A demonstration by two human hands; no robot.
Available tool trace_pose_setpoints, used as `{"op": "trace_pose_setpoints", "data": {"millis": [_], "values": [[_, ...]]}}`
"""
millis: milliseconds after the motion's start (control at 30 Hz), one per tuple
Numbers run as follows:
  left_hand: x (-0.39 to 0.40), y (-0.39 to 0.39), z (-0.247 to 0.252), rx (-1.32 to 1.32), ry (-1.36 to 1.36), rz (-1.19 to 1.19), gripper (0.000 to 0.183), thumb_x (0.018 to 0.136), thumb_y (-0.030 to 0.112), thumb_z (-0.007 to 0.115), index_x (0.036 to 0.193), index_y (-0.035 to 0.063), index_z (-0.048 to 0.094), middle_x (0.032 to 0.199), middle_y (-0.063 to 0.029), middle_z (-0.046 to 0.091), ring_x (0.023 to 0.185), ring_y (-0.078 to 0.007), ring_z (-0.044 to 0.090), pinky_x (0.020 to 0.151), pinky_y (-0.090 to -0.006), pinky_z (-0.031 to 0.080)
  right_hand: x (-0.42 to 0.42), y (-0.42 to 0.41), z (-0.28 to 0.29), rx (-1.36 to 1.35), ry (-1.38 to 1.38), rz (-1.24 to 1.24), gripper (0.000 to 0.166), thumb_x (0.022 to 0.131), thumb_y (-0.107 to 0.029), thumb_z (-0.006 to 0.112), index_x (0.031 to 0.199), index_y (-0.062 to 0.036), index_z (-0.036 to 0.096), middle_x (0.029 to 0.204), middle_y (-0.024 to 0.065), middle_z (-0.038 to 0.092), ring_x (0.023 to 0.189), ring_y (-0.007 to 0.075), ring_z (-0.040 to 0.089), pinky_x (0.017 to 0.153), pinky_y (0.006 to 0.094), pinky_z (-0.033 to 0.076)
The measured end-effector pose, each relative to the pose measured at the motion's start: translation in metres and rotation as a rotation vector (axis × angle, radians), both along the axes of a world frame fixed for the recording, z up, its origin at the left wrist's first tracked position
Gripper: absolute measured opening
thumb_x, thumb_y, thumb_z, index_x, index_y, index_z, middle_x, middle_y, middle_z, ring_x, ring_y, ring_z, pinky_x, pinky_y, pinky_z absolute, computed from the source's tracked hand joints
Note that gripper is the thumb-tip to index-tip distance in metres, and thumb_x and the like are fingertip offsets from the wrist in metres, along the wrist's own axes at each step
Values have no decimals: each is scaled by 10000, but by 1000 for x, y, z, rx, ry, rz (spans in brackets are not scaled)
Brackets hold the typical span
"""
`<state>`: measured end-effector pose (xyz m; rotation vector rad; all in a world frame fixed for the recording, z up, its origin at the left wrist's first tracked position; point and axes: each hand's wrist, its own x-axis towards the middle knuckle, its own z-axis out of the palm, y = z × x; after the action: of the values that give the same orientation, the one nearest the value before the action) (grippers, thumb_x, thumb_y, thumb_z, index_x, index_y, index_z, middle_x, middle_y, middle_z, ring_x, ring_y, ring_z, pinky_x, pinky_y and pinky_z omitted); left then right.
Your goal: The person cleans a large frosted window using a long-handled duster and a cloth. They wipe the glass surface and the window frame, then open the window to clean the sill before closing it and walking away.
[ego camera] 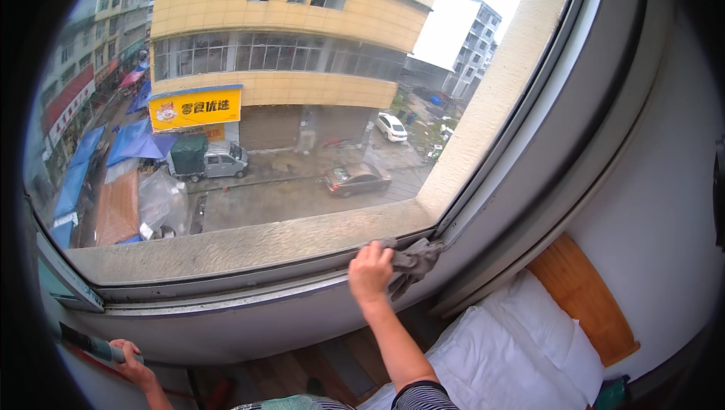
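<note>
My right hand [371, 274] grips a crumpled grey cloth [416, 260]. It presses the cloth on the bottom window frame [243, 291], close to the lower right corner, and a loose part hangs down on the room side. At the lower left, my left hand [133, 362] is closed around a grey-green cylindrical object [102, 347] with a black end. What that object is cannot be told, as the dark picture rim is close by. The window pane [283, 183] rises beyond both hands, with some marks on the glass.
A bed with a white quilt [504, 347] and a wooden headboard [589, 297] stands at the lower right. Dark wooden flooring [334, 364] shows below the sill wall. A sliding sash edge [71, 274] is at the left. Outside are a street, parked vehicles and a yellow building [294, 13].
</note>
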<state>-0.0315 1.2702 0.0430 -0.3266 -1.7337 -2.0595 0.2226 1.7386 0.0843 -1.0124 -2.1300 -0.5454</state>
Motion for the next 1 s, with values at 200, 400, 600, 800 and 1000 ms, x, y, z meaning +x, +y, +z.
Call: {"op": "trace_pose_setpoints", "data": {"millis": [200,400,600,800,1000], "values": [[4,10,11,-26,11,9,101,800,27,473,755,74,396,741,-15,365,598,-94,372,558,-234,326,3,-38,41,-88,217,422,147,656,-70,555,798,-34,562,945,116,553,771,304,501,673,384,455],[-5,-5,-1,3,39,12,68,798,22,459,786,62,405,740,-18,363,601,-96,369,558,-233,324,67,63,55,-184,498,50,190,740,-80,527,909,-17,587,983,142,558,909,327,527,799,417,425],[-19,-13,-21,-124,84,17,60,804,30,442,795,63,392,754,-24,355,598,-105,363,549,-232,318,57,119,-15,-245,297,-460,222,765,-116,509,941,16,536,1097,150,493,938,362,493,797,431,452],[-8,1,-9,-43,66,10,74,791,34,449,785,72,386,759,-15,355,597,-96,364,540,-227,315,13,34,-4,-35,147,-130,137,670,-95,540,775,-10,516,902,123,508,782,329,499,624,406,480],[-2,-2,3,-5,-9,-40,89,767,43,465,748,72,383,711,-18,353,581,-99,377,537,-233,314,-42,-57,8,-27,193,109,111,673,-72,541,733,-14,467,854,137,470,728,313,471,576,385,459]]}}
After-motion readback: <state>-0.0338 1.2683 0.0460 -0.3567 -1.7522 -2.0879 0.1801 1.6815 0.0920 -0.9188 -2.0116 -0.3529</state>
